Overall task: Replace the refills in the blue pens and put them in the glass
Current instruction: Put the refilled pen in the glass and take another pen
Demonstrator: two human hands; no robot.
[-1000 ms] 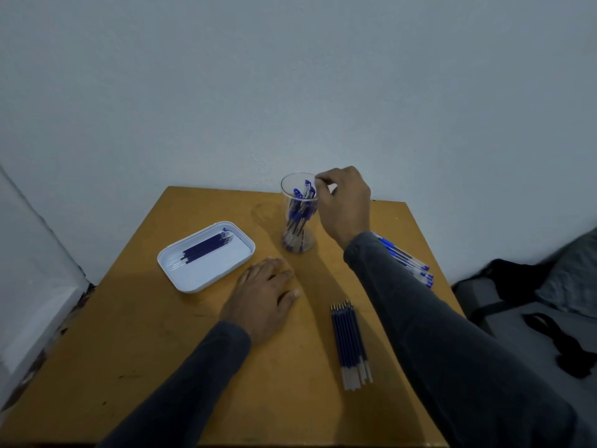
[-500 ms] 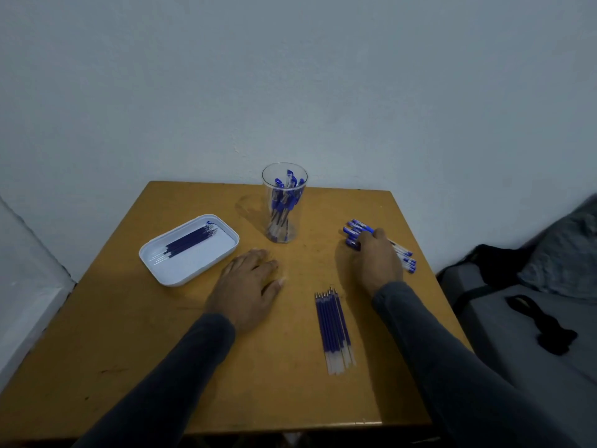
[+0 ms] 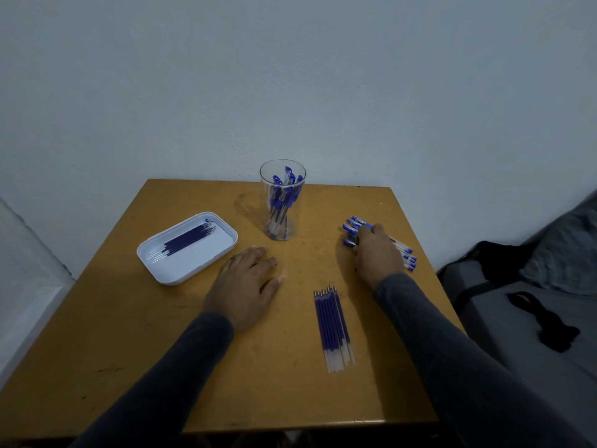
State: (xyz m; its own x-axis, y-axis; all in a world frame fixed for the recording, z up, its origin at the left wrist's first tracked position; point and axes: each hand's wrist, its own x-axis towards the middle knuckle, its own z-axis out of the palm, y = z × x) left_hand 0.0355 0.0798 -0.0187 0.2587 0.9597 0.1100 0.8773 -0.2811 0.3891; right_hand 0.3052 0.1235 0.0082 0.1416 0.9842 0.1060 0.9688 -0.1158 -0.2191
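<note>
A clear glass (image 3: pixel 282 202) with several blue pens in it stands at the back middle of the wooden table (image 3: pixel 161 350). Several blue pens (image 3: pixel 353 226) lie in a pile at the right side. My right hand (image 3: pixel 376 253) lies over that pile, with its fingers curled onto the pens; which pen it holds is hidden. Several blue refills (image 3: pixel 332 324) lie in a row in front of that hand. My left hand (image 3: pixel 245 282) rests flat on the table, fingers straight, holding nothing.
A white tray (image 3: pixel 181 273) with several dark refills sits at the left of the table. A wall rises right behind the table. To the right is grey bedding (image 3: pixel 517 318) with a black strap (image 3: pixel 542 318) on it.
My right hand left the rim of the glass and came down to the right onto the pile of pens. The left hand stayed flat on the table.
</note>
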